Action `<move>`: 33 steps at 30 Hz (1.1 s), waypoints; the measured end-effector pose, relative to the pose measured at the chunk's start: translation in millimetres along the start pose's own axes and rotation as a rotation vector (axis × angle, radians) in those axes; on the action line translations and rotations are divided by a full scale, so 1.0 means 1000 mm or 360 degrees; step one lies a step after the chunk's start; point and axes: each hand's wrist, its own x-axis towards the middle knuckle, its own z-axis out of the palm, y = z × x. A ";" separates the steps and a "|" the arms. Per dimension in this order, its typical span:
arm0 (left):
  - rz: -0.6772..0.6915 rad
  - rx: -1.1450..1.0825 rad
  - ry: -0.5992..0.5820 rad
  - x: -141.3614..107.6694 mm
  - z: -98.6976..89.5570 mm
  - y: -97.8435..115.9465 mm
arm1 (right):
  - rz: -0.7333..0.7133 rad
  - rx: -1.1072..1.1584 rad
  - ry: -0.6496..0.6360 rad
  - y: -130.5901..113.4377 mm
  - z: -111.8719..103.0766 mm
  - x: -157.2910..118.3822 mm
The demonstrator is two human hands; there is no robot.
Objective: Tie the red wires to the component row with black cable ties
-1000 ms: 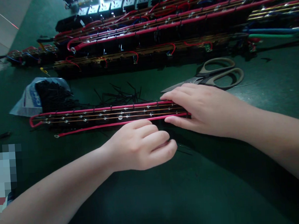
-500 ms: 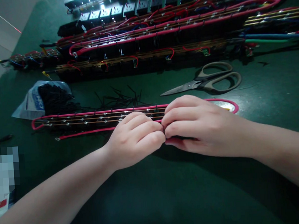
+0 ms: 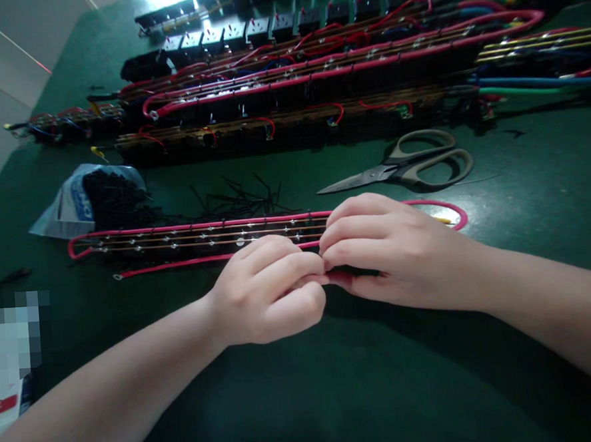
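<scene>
Both hands meet fingertip to fingertip, left hand (image 3: 267, 289) and right hand (image 3: 377, 252) curled and pinching something small over the wired strip (image 3: 201, 237), which runs left-right on the counter (image 3: 336, 392).

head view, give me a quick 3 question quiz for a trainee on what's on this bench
1. True or false: the scissors lie shut on the green mat.
2. Which lies left of the wired strip? A) a bag of black ties B) a hammer C) a cup
3. Fill in: the left hand and right hand meet at the strip's near ____ wire.

Key: 1 true; 2 A; 3 red. What the fingertips pinch is hidden.
</scene>
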 end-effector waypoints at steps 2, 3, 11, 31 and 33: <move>-0.0009 -0.0009 -0.0007 0.000 0.000 -0.001 | 0.0006 0.0012 0.0004 0.000 0.001 0.000; -0.0006 -0.0011 -0.0012 0.000 0.001 -0.002 | 0.0013 0.0022 0.0006 0.000 0.001 0.000; -0.0055 0.0263 0.0008 -0.003 -0.002 -0.003 | 0.0055 0.0105 0.0027 0.003 -0.001 0.000; -0.0572 0.0612 -0.0433 -0.006 0.002 -0.004 | 0.0143 0.0177 -0.0037 0.001 -0.007 0.001; -0.0574 0.0616 -0.0430 -0.006 0.002 -0.005 | 0.0151 0.0181 -0.0035 0.001 -0.007 0.001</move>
